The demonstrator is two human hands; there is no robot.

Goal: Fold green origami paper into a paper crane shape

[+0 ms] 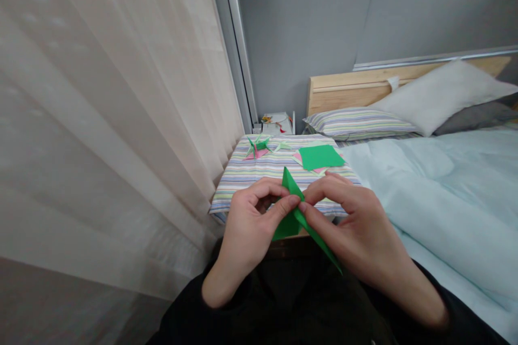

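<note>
Between my two hands is a green sheet of origami paper (pixel 292 225), partly folded, with one pointed corner sticking up and another hanging down to the right. My left hand (pixel 254 221) pinches it near the middle between thumb and fingers. From the other side my right hand (pixel 352 215) grips the same fold, thumb and fingertips pressed close to those of the left. The paper is held in the air in front of a small table's striped cloth (pixel 238 183). My fingers hide part of the fold.
Folded green and pink paper pieces (pixel 259 146) lie at the cloth's back left. A stack of green and pink paper sheets (pixel 321 157) lies at its right. A bed with a pale blue quilt (pixel 437 183) is on the right; a curtain (pixel 121 91) hangs on the left.
</note>
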